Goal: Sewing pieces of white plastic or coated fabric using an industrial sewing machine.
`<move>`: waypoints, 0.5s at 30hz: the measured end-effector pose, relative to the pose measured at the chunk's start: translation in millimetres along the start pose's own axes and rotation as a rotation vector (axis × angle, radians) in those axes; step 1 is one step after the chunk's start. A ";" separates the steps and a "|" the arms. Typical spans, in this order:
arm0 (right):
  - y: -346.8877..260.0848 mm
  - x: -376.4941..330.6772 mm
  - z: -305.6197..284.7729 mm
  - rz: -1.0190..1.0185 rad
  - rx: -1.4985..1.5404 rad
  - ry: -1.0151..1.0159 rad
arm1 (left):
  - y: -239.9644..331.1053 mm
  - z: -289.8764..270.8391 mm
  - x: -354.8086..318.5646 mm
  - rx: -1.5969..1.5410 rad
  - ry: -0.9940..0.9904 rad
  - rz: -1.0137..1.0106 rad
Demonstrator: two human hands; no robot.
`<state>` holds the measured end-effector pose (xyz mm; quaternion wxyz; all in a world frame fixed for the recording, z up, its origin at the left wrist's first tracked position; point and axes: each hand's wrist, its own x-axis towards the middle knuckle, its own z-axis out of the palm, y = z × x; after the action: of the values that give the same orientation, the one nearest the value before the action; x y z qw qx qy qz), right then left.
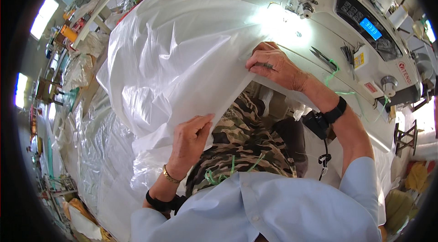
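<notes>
Both hands grip the white sheet [182, 59] along its near edge. Left hand [190, 144] pinches the fold, fingers closed on it, toward the person from the sewing machine [365, 27]. Right hand [273, 66] presses flat on the edge beside the machine's needle. Scissors [323, 57] lie on the machine bed, right of that hand.

Single head view: fisheye, looking steeply down, close over lap and sewing machine [365, 36]; rim bends edges.

Bright machine lamp glare on white fabric [182, 55]; fisheye edges bend, corners black.
</notes>
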<state>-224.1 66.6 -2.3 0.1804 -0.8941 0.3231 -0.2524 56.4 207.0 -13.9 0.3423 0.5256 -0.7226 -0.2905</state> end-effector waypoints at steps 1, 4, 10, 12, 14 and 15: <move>0.0 -0.3 -0.8 0.067 0.053 0.014 | 1.3 -0.8 -1.6 -0.047 0.029 -0.067; 0.4 2.0 -2.7 0.132 0.167 0.011 | 3.6 -5.1 -4.8 -0.150 0.019 -0.091; 2.1 4.3 -5.2 0.143 0.138 0.018 | 4.7 -2.1 -5.1 -0.283 0.024 -0.011; 1.6 3.5 -6.1 0.103 0.109 0.013 | 2.5 0.1 -2.9 -0.107 0.044 0.047; 0.5 2.5 -6.7 0.046 0.080 0.008 | -1.0 4.6 1.0 -0.068 0.085 0.067; -0.1 2.1 -6.9 0.048 0.093 0.019 | -2.7 6.8 2.7 -0.031 0.139 0.092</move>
<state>-226.6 64.2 4.0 0.2246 -0.8743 0.3341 -0.2711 51.9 204.1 -19.6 0.4126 0.5057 -0.7158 -0.2482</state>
